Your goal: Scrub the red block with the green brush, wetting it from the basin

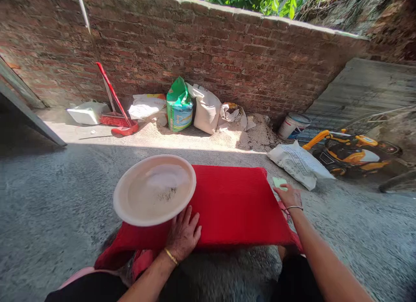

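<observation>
My left hand (184, 233) lies with spread fingers on a red cloth (234, 202), its fingertips close to the rim of a pale basin. The cloth is draped flat over a low, table-like support, hanging over its edges. On its left part stands the basin (121, 198), which holds water with some dark specks in it. Beyond the cloth's right edge, my right hand (289, 196) grips a small pale green flat block (279, 182) between thumb and fingers. What exactly the block is cannot be made out.
Along the brick wall (234, 55) stand a green bag (179, 107), a white sack (208, 111), loose sand and a bucket (292, 125). A red dustpan (125, 129) is at the left. Another sack (294, 163) and a yellow toy excavator (360, 152) are at the right.
</observation>
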Demonstrator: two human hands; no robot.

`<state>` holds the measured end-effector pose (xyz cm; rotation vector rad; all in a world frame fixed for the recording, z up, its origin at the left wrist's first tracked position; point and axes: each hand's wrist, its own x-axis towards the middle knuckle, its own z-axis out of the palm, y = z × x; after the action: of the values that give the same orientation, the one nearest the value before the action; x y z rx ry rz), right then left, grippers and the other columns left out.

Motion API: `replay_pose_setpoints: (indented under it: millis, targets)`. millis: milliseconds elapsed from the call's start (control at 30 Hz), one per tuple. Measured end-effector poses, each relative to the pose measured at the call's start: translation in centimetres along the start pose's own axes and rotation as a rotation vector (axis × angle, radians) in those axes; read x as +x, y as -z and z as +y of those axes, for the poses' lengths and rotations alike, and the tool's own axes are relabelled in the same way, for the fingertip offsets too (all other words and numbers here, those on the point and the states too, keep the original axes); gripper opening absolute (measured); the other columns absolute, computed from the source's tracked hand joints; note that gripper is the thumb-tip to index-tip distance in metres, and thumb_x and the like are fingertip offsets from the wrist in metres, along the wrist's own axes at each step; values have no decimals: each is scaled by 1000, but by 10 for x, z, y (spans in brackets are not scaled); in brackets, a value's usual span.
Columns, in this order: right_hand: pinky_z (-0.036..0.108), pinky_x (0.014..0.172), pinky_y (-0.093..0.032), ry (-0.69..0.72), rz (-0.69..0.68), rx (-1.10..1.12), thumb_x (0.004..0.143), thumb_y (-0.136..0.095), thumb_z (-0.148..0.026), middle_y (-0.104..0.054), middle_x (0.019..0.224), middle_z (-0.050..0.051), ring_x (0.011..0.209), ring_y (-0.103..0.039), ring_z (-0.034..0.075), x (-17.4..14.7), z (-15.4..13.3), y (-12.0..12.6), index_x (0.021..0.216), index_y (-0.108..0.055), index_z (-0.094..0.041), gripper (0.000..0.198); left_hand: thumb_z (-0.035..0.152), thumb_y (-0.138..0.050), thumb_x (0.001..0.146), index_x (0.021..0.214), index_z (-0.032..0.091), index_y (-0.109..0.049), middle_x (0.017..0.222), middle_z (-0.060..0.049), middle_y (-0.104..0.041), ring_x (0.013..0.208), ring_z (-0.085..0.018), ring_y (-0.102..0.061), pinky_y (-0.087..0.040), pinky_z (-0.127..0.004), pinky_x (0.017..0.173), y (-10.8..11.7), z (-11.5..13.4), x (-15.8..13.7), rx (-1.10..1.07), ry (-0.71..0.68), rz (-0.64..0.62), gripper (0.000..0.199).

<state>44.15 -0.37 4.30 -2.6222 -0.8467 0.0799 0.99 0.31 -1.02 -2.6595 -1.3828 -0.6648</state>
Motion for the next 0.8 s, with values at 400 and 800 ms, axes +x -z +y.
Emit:
replay_pose_setpoints:
  millis: [400, 800]
  targets:
    - [27, 75, -41, 564, -369, 169, 70, -68, -40, -51, 102, 5, 88, -54, 18, -154, -206, -88, 102, -67, -27, 35, 29, -57, 80, 108, 20, -68, 124, -15, -60, 119, -32, -51, -36, -49, 100, -3, -4, -1, -7, -22, 40, 31]
    - [37, 80, -41, 22, -74, -91, 73, -59, -40, -54, 107, 16, 101, -54, 29, -23, 9, 6, 112, -64, -17, 46, 31, -57, 80, 109, 20, -68, 125, -17, -59, 119, -35, -50, -39, -52, 97, 0, -4, 2, 55, -83, 6, 33]
